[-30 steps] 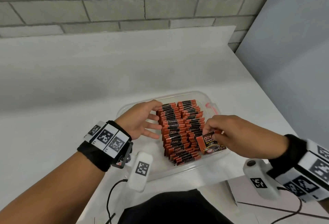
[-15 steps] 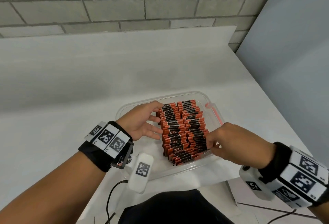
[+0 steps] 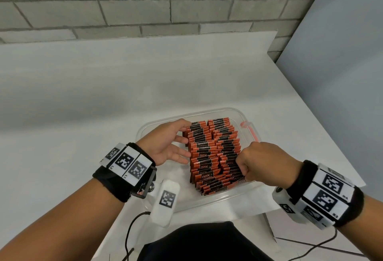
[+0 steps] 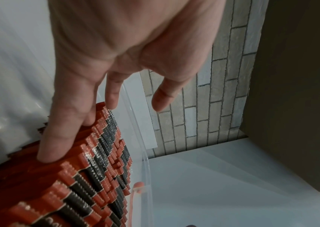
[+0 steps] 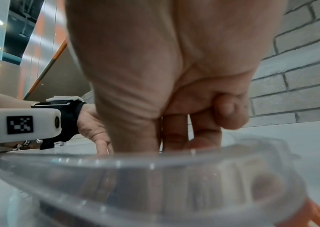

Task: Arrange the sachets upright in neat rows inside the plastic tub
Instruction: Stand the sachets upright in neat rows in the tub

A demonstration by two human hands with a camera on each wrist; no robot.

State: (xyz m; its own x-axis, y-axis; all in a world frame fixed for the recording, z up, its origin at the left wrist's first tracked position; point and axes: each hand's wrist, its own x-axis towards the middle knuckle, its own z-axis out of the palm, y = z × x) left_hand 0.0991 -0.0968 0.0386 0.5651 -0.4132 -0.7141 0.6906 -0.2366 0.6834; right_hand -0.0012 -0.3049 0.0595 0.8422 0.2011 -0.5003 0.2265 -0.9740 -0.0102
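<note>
A clear plastic tub (image 3: 207,201) sits on the white table and holds two rows of upright orange-and-black sachets (image 3: 209,157). My left hand (image 3: 167,146) lies flat against the left side of the left row, fingers straight; the left wrist view shows these fingers (image 4: 58,138) touching the sachets (image 4: 89,184). At the near end of the right row, my right hand (image 3: 263,161) is curled with thumb and fingers (image 5: 174,130) reaching down into the tub (image 5: 155,176), pinching a sachet pushed in among the others. That sachet is hidden by the hand.
A red clip (image 3: 248,128) sits on the tub's right rim. A brick wall rises behind the table and a grey partition (image 3: 342,74) stands at the right. The table's right edge runs close to my right wrist. Cables hang at the near edge.
My right hand held a sachet flat above the right row's near end, then turned it upright and pushed it down into the row. My left hand stayed against the left row.
</note>
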